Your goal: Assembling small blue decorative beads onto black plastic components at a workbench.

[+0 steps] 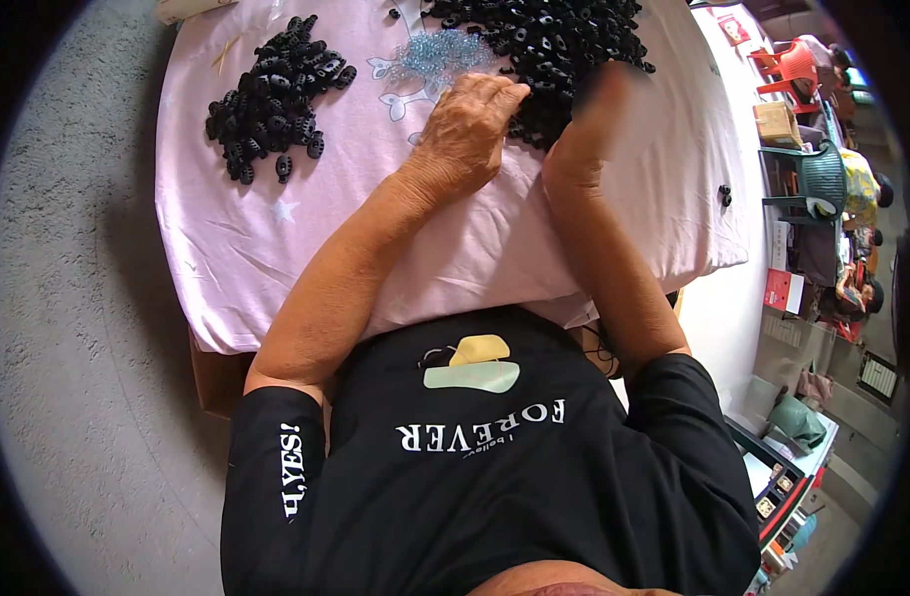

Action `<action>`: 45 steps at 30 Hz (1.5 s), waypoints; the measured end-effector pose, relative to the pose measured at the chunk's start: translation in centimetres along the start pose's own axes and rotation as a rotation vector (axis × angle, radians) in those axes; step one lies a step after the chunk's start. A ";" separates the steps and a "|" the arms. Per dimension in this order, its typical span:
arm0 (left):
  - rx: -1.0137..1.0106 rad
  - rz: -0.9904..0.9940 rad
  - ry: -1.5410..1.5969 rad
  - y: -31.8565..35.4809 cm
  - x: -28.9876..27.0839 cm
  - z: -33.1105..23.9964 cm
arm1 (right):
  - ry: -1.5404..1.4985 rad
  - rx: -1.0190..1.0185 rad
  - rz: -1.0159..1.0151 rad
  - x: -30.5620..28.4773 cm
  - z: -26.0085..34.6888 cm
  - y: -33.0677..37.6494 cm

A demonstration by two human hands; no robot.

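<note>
Two heaps of small black plastic parts on a pink-clothed table (276, 248): smaller heap (271, 94) at left, larger heap (549, 50) where the left hand (465, 134) rests with fingers curled together, right hand (589, 124) blurred, fingers indistinct; red box (783, 291) at right.

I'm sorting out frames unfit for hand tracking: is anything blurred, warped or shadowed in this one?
Head view: the right hand is smeared by motion blur, fingers unreadable; the left hand is sharp, resting at the big pile of black parts. Fisheye bends the pink cloth edges, and a dark rim rings the picture. Light is soft, with no glare.
</note>
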State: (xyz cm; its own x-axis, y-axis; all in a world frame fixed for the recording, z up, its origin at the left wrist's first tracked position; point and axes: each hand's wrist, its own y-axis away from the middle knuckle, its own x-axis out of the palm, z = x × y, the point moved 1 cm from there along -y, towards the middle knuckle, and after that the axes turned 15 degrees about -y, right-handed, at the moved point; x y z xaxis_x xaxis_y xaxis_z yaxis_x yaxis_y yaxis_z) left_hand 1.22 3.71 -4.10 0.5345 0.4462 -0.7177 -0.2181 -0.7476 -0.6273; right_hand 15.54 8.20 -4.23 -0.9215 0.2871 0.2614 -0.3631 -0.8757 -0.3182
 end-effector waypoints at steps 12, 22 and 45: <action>-0.030 -0.019 0.047 0.4 -0.1 0.4 | -0.134 0.124 0.015 -0.3 2.9 2.6; -0.080 -0.051 0.117 0.1 -0.5 0.4 | 0.069 -0.025 0.086 1.4 0.7 3.5; -0.199 0.030 0.181 -0.7 -2.0 0.5 | -0.303 -0.007 0.106 -0.4 0.8 -3.1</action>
State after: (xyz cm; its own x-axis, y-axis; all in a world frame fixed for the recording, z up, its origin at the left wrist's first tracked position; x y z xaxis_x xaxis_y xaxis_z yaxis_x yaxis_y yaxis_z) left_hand -0.06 3.56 -2.42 0.6718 0.3407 -0.6577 -0.0810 -0.8488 -0.5224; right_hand 17.13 10.53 -2.56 -0.8716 0.0647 0.4860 -0.2693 -0.8915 -0.3642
